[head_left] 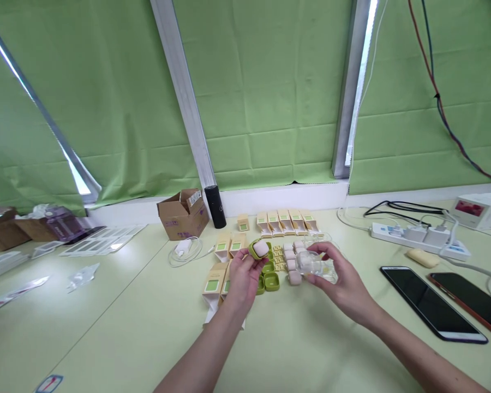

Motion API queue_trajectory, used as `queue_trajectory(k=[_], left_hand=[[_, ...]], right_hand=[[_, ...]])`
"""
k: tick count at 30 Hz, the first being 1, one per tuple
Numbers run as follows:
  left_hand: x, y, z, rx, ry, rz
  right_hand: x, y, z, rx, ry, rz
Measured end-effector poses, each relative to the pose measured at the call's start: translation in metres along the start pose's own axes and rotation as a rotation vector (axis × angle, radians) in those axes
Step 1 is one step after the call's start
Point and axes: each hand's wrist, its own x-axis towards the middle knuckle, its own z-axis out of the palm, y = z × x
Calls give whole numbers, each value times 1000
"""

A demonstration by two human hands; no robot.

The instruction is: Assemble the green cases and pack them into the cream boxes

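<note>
My left hand is closed on a small green square case with a pale pink rounded block seated in it. Between the thumb and fingers of my right hand is a clear plastic cover, held above the table. Below and between the hands stand more green cases, small yellow pieces and rows of pale pink blocks. Further clear covers lie under and beside my right hand, partly hidden by it. Small cream cartons with open flaps stand left of my left hand.
More cream cartons line the back, near a brown cardboard box and a black cylinder. A white charger lies at left. On the right are two phones, a power strip and a yellowish oval object.
</note>
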Motion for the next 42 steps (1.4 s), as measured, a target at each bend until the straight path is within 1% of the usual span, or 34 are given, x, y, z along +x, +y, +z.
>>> queue_trajectory(k=[4,8,10,16,20,23,26,34,38,40,42], left_hand=[[0,1,1,-28,-2,-75],[0,2,1,-51,-7,-81],[1,2,0,-56,-8,-76],[4,1,-2,-47,15,-70],[3,0,-1,-43,1,-63],[2,1,0,-41,-7,-57],[2,1,1,-50,15,-48],[2,1,0,-45,1,-47],[2,1,0,-47,-3,-55],[1,0,1,-57,-3,-64],[1,-1,2,-74,3,-74]], right_hand=[[-13,27,-36,-124,-8,-28],[-28,55,-64,-261,12,-37],[-36,66,-72,-345,34,-45],[-61,88,-83,-548,-28,-65],[-70,96,-86,-599,-19,-86],[-72,101,-84,-623,-46,-85],[-72,105,-80,-622,-57,-61],[-72,106,-79,-588,-34,-10],[-70,97,-78,-517,11,5],[-64,85,-72,-464,51,-1],[-55,66,-60,-408,71,-22]])
